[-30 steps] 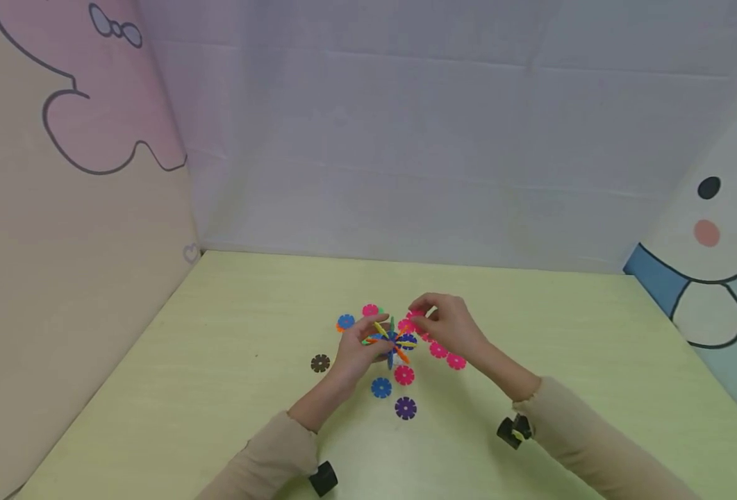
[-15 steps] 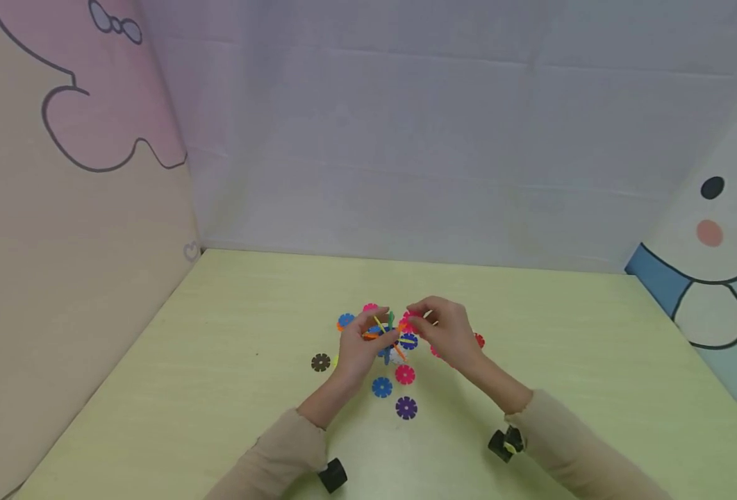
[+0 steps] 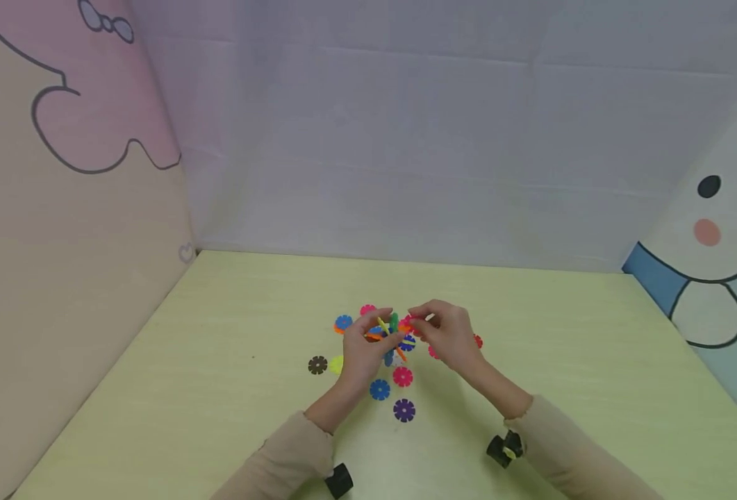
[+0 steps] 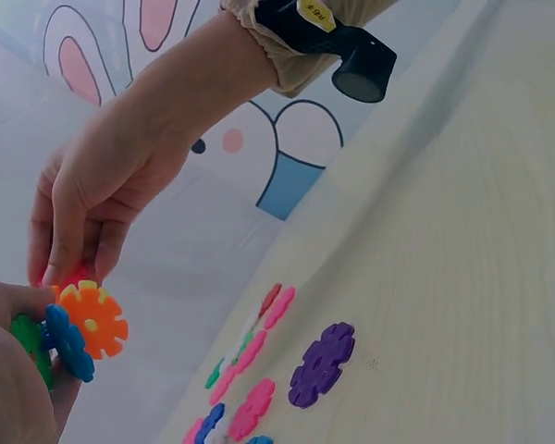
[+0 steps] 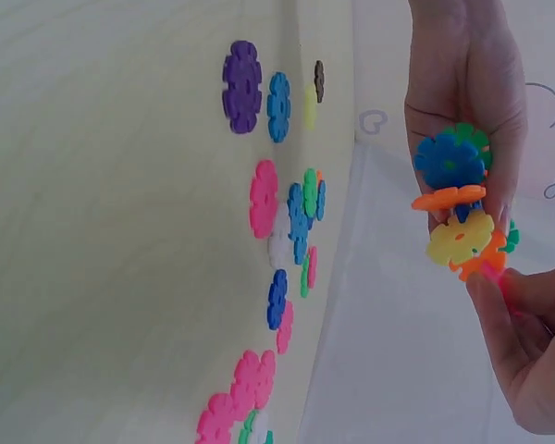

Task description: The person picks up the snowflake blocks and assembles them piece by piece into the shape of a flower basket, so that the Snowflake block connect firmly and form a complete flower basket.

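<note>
My left hand (image 3: 362, 353) holds a cluster of interlocked notched plastic discs above the table. The cluster includes a blue disc (image 5: 439, 162), a yellow disc (image 5: 461, 239), an orange disc (image 4: 92, 319) and a green disc (image 4: 30, 350). My right hand (image 3: 451, 339) pinches a pink disc (image 3: 408, 322) between thumb and fingertips, at the orange disc on the cluster's right side. Fingers hide much of the pink disc, and I cannot tell whether its notch sits in the orange one.
Loose discs lie below and around the hands: purple (image 3: 404, 410), blue (image 3: 379, 389), pink (image 3: 402, 376), brown (image 3: 317, 365), yellow (image 3: 337, 364) and red (image 3: 478, 341). Several pink discs (image 5: 252, 379) lie under my right hand. A pale fabric wall (image 3: 368, 153) stands behind the yellowish table (image 3: 218, 417).
The left hand has shifted slightly right and turned the cluster. The right hand has brought the pink disc against the orange disc. A red disc and a yellow disc have come into sight.
</note>
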Tool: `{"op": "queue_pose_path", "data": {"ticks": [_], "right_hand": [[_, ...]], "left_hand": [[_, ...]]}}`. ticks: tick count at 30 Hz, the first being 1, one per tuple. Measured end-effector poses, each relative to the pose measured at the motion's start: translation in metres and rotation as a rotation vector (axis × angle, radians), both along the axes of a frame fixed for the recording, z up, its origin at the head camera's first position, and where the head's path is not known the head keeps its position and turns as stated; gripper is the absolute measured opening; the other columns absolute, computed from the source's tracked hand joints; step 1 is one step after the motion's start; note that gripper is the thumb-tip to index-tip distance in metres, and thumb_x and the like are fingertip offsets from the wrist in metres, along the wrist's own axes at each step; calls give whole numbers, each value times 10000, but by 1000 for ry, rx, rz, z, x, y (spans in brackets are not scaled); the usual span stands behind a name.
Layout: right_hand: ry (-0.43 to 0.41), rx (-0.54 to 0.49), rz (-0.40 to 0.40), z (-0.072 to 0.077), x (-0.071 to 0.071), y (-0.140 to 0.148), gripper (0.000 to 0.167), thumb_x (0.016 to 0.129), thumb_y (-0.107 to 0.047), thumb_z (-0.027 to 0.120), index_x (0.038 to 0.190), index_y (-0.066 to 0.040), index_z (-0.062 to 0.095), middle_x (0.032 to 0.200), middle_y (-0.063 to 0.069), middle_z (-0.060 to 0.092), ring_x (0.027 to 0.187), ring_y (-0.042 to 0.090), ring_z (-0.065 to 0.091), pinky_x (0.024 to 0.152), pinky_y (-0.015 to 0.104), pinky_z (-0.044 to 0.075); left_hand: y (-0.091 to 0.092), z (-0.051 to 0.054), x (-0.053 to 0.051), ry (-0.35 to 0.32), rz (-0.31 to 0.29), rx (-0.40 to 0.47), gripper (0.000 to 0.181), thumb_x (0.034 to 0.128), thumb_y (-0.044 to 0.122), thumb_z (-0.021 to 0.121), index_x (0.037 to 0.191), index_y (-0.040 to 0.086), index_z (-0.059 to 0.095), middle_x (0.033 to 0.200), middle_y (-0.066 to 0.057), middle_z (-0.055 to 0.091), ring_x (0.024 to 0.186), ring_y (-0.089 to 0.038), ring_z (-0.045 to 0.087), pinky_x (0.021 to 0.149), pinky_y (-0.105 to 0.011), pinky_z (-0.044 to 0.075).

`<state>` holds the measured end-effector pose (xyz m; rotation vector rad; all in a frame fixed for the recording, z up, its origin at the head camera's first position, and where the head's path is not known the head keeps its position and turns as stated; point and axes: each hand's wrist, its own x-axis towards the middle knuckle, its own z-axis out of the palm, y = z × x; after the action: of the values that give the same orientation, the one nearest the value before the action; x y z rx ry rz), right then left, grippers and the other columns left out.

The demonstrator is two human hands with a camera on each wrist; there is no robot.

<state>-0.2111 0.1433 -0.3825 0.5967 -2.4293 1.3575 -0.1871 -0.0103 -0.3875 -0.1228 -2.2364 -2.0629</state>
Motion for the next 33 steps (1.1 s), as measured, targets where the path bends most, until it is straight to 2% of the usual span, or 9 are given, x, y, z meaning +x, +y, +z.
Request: {"op": "queue_pose_path", "data": {"ticks": [3, 8, 11, 15, 18, 23, 26, 29, 33], "right_hand": [[-32, 11, 57, 4, -3, 4, 123, 801, -2, 653, 921, 23, 670, 821, 109, 678, 579, 98, 631, 544, 256, 533], [-90, 44, 128, 7, -4, 9, 159, 817, -30, 644, 968, 17, 663, 870, 121, 681, 626, 102, 644, 562, 295, 539], [-151, 58, 181, 5, -6, 13, 188, 842, -59, 623, 1007, 28, 642, 896, 131, 673, 656, 120, 651, 585, 306, 544], [-242, 118, 216, 2, -8, 27, 230, 873, -99, 595, 1066, 25, 609, 932, 123, 651, 735, 193, 649, 633, 312, 547], [-291, 224, 189, -4, -11, 45, 223, 857, -87, 611, 1050, 25, 613, 907, 96, 638, 758, 208, 616, 625, 284, 534], [-381, 390, 152, -22, -15, 73, 200, 789, -30, 669, 967, 47, 622, 812, 58, 600, 716, 161, 534, 583, 220, 474], [-443, 426, 127, -34, -15, 79, 237, 755, -69, 716, 947, 26, 616, 752, 35, 551, 686, 147, 480, 569, 219, 436], [-465, 430, 96, -41, -14, 80, 238, 731, -104, 742, 901, -4, 609, 710, 19, 506, 664, 144, 444, 558, 233, 403], [-447, 418, 56, -44, -13, 78, 210, 726, -76, 736, 843, -26, 568, 700, 18, 480, 659, 152, 430, 559, 247, 386]], "left_hand": [[-7, 4, 0, 2, -101, -71, 386, 836, 73, 638, 1208, 32, 544, 1112, -134, 550, 916, -212, 514, 674, -203, 480], [-18, 2, -3, 1, -285, -198, 467, 845, 98, 632, 1280, 52, 468, 1139, -156, 508, 885, -239, 544, 734, -323, 505], [-19, -1, -5, -32, -343, -184, 478, 825, 87, 654, 1267, 45, 476, 1110, -162, 493, 851, -266, 579, 712, -310, 525], [-21, -6, -8, -97, -341, -101, 449, 804, 46, 667, 1216, 17, 494, 1019, -131, 479, 726, -273, 632, 640, -311, 549], [-23, -7, -9, -94, -310, -92, 436, 787, 22, 676, 1190, 22, 510, 977, -106, 492, 697, -224, 624, 635, -329, 548], [-26, -7, -9, -84, -296, -69, 441, 776, -8, 674, 1188, 21, 519, 977, -104, 509, 675, -175, 602, 664, -407, 544], [-26, -6, -8, -90, -298, -46, 447, 779, -17, 668, 1196, 13, 512, 994, -117, 522, 678, -167, 604, 675, -420, 542], [-26, -5, -8, -94, -295, -29, 449, 779, -21, 666, 1200, 13, 511, 1023, -138, 540, 690, -148, 605, 684, -417, 542], [-25, -4, -7, -93, -287, -14, 449, 783, -20, 662, 1203, 12, 507, 1058, -165, 555, 728, -155, 618, 690, -418, 542]]}}
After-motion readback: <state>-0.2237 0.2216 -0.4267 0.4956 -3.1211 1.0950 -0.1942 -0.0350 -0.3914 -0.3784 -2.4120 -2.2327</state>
